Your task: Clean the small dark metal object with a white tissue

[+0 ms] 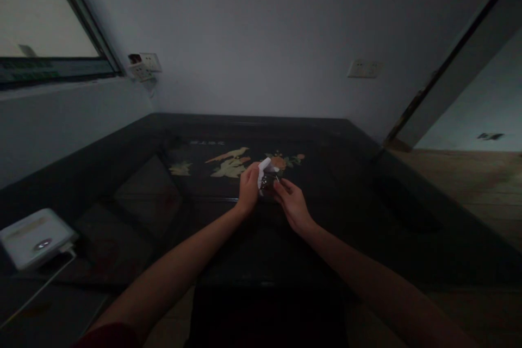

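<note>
My left hand (248, 189) is closed on a crumpled white tissue (265, 166), which sticks up between the two hands. A small dark, shiny object (268, 181) with glints like metal or glass sits against the tissue. My right hand (296, 205) pinches this object from the right with thumb and fingers. Its exact kind is too small and dim to make out. Both hands are over the dark glossy table (261, 239), close to its inlaid picture of a bird (230, 156) and flowers (279, 161).
A white box-shaped device (36, 236) with a white cable (44, 283) lies at the table's left. Wall sockets (365, 68) are behind the table, and a plug adapter (140, 69) is in the left corner. A window (44, 11) is at upper left.
</note>
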{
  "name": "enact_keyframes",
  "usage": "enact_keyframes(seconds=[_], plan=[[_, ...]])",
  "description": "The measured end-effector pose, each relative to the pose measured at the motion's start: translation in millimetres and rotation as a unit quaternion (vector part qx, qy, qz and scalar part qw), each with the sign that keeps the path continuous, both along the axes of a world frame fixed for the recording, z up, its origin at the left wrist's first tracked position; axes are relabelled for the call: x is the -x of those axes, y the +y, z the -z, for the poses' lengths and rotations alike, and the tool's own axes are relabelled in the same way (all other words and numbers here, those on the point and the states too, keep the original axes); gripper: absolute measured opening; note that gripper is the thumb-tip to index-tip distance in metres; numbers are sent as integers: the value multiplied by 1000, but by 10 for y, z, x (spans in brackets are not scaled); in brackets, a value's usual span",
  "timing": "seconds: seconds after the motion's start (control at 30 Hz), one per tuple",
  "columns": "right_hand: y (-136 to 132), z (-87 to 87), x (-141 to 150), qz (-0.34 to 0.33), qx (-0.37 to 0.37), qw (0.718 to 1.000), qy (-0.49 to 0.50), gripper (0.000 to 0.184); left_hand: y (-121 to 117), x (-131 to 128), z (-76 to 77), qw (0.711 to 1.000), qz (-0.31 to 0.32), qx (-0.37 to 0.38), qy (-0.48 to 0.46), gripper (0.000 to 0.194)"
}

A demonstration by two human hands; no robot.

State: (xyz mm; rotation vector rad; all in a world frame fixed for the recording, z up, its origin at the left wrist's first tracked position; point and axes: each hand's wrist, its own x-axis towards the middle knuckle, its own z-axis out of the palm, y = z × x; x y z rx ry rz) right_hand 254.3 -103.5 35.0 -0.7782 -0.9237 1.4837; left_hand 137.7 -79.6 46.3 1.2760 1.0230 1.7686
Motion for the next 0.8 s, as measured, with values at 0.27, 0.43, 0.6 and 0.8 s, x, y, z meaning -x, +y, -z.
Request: enact_keyframes(seconds=[0.27,0.43,0.6,0.8], plan=[[16,16,-10,-1,-22,1000,-3,35,115,-47,54,921,90,200,-322,20],[31,28,-8,-4,-29,999,-12,35,93,-37,100,947,40,173,-266,22],[36,31,-19,3,-51,998,-34,37,-14,-13,79,1000,-14,13,-17,33],[56,82,-3,49,-55,996,-57,33,-142,4,-37,914,-53,-214,341,29]])
